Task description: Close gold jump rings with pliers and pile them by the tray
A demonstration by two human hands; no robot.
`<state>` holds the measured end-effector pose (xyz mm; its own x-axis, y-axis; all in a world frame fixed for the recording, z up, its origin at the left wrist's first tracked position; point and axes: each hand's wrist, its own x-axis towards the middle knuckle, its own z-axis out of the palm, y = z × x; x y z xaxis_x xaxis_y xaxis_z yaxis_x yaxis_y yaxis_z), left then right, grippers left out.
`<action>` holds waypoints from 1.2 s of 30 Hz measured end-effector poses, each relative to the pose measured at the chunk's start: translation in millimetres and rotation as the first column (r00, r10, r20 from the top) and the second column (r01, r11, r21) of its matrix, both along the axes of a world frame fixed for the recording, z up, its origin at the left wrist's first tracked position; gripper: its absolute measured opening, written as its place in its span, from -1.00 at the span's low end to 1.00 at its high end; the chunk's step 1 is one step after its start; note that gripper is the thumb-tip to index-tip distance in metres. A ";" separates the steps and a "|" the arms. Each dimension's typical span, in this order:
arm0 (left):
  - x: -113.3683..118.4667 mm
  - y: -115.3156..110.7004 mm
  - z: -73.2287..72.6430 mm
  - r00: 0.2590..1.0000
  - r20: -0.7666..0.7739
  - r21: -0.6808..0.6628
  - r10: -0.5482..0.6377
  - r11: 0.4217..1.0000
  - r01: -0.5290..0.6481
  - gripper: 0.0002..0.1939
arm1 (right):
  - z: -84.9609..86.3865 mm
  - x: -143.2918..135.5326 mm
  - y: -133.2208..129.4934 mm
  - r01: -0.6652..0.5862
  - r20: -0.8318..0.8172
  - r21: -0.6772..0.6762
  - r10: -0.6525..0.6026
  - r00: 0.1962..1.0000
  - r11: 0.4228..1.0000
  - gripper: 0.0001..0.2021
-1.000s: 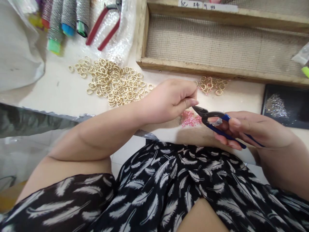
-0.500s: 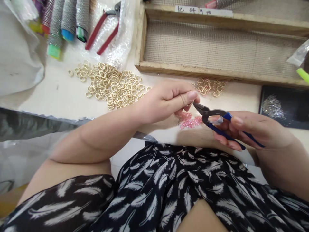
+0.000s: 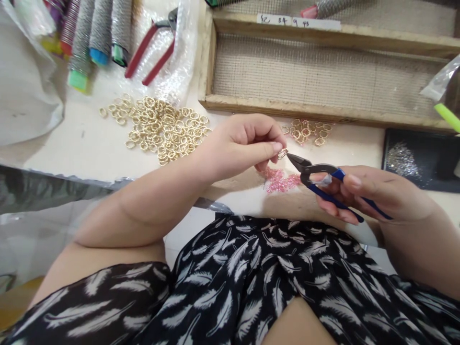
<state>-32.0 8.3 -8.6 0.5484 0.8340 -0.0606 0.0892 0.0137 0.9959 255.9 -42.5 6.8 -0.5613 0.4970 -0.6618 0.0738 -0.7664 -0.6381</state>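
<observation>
Between the thumb and fingers of my left hand is a small gold ring. My right hand is wrapped round blue-handled pliers, whose dark tips point left, close beside the ring. Whether the tips touch it I cannot tell. Below my left fingertips lies a pile of pink beads. A large heap of gold rings is spread left of my left hand, and a smaller group of gold and pink rings lies just beyond my fingers.
A wooden frame with mesh spans the back right. Red-handled pliers lie on bubble wrap beside silver coils at the back left. At the right is a black tray with silvery bits.
My left hand has drawn slightly left and its fingers have shifted, so the ring shows more fully, a little apart from the fingertips' cover. The pliers are nearly unmoved.
</observation>
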 end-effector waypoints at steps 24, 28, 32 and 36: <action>-1.4 -3.8 -5.3 0.960 -0.261 0.422 0.098 0.906 0.022 -0.80 | 6.1 -4.7 -6.4 0.048 0.089 -0.006 -0.047 0.995 0.999 -0.46; -1.1 -6.6 -3.2 0.941 -0.313 0.471 0.128 0.881 0.037 -0.80 | 5.8 -7.8 -8.5 0.032 0.093 0.024 -0.034 0.995 0.999 -0.47; 0.2 -10.9 -2.2 0.910 -0.365 0.566 0.198 0.823 0.048 -0.78 | 8.6 -12.6 -12.2 0.044 0.119 0.074 -0.052 0.992 0.996 -0.46; 1.8 -14.4 -5.1 0.896 -0.359 0.681 0.262 0.729 0.060 -0.79 | 9.2 -14.0 -14.5 0.037 0.140 0.130 -0.056 0.989 0.991 -0.47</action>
